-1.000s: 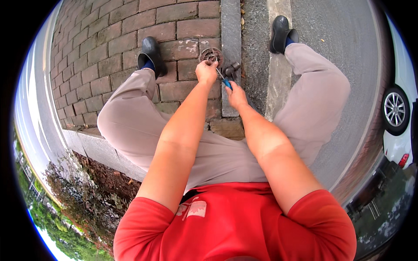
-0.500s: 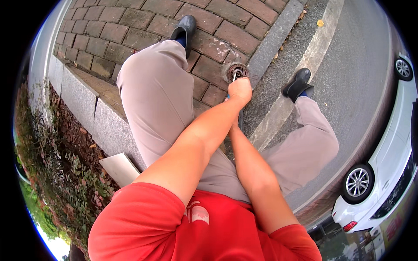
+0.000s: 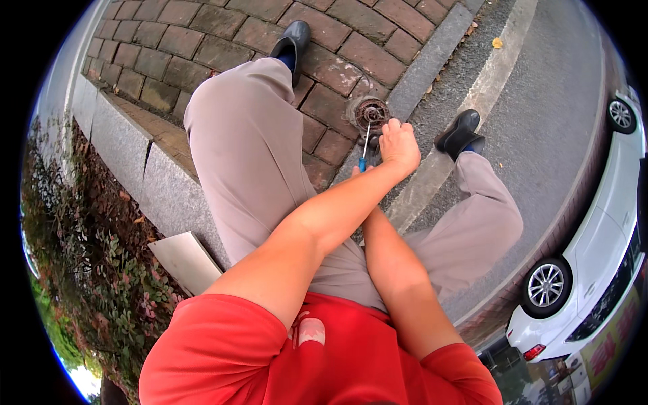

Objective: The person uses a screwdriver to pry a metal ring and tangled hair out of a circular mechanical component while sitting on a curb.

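A screwdriver [image 3: 365, 152] with a blue handle and thin metal shaft points away from me. Its tip meets a round, rusty brown, coil-like piece [image 3: 371, 113] low above the paving. Mostly hidden behind my left forearm, my right hand [image 3: 358, 171] is closed around the handle; only bits of its fingers show. My left arm crosses over the right one. With fingers curled, my left hand [image 3: 399, 145] is at the near right edge of the rusty piece; whatever it grips is hidden. A small dark part [image 3: 373, 142] lies between that hand and the shaft.
Brick paving [image 3: 223, 47] meets a stone kerb [image 3: 432, 57] and an asphalt road [image 3: 547, 115]. My dark shoes [image 3: 462, 131] stand either side of the work. A pale flat board [image 3: 185, 262] leans beside a granite ledge [image 3: 169, 189] and shrubs [image 3: 108, 270]. A white car [image 3: 597, 236] stands right.
My left hand has moved right, off the screwdriver's line, to the side of the rusty piece. The blue handle and shaft now show more fully.
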`<state>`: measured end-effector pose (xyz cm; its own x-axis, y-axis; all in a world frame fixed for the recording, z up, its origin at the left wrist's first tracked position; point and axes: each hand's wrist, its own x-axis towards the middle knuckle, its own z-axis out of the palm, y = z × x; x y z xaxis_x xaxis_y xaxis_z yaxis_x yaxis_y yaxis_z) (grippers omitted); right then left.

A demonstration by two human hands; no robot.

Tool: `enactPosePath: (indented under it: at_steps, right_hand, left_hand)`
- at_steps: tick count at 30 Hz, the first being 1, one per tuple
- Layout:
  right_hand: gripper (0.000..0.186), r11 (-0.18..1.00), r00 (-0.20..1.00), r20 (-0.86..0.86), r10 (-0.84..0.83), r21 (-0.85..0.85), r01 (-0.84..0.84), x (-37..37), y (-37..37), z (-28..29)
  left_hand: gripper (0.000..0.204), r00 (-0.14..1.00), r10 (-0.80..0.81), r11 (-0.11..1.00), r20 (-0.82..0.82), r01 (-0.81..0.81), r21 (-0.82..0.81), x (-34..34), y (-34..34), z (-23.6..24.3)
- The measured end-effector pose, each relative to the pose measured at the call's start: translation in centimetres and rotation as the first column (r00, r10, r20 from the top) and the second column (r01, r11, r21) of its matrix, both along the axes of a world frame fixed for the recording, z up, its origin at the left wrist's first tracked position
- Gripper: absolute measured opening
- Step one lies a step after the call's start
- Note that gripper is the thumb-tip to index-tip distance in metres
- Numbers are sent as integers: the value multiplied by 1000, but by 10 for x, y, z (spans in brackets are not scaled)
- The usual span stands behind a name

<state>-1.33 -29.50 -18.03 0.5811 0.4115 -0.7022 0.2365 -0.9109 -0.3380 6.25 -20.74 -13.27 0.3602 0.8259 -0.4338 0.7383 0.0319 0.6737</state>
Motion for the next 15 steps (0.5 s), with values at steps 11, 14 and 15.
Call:
enactPosePath:
  at_steps: [11,14,15]
  right_hand:
    - [31,263,312,-647,-696,175,949,82,2,-47]
    - [32,391,416,-617,-668,185,902,93,48,-25]
    - [30,444,433,-651,-624,161,881,97,56,-23]
  left_hand:
    - [39,964,-252,959,-83,237,-155,-64,12,45]
    - [44,880,-453,872,-140,406,-273,-92,13,41]
    - [44,857,-496,847,-141,442,-294,-95,17,33]
